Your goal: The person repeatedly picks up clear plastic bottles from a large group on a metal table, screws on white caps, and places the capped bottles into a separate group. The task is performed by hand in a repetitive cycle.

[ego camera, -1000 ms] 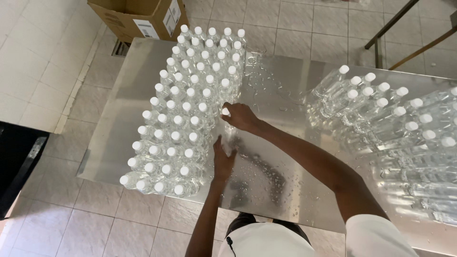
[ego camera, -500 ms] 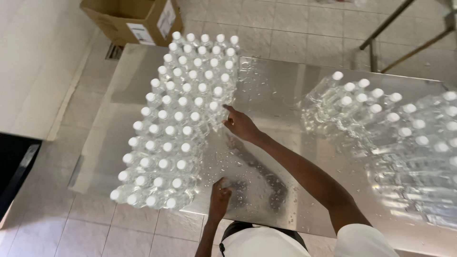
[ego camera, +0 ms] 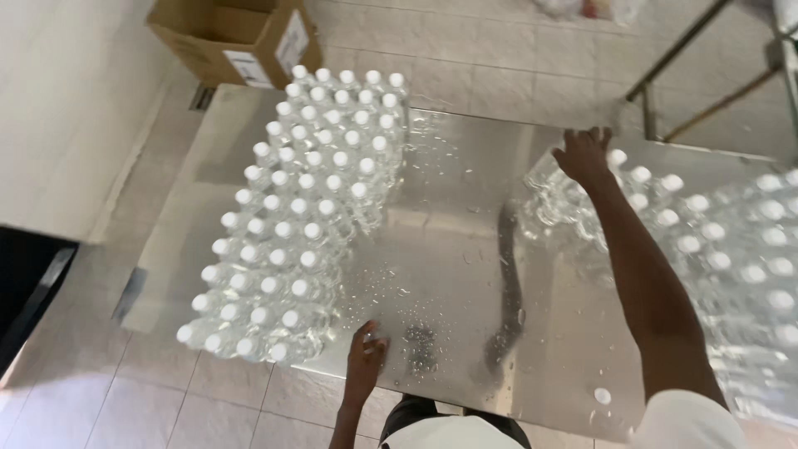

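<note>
On the left I see the packed block of capped clear bottles (ego camera: 303, 216), its long axis running from the near-left counter (ego camera: 449, 249) edge away toward the cardboard box (ego camera: 241, 33). My left hand (ego camera: 366, 353) rests at the near edge just right of that block — fingers loosely curled, pinching nothing. Across wet bare steel, my right hand (ego camera: 584, 155) is spread open on the looser bottle cluster (ego camera: 715, 241), touching its far-left caps — clearly the nearer hand there.
</note>
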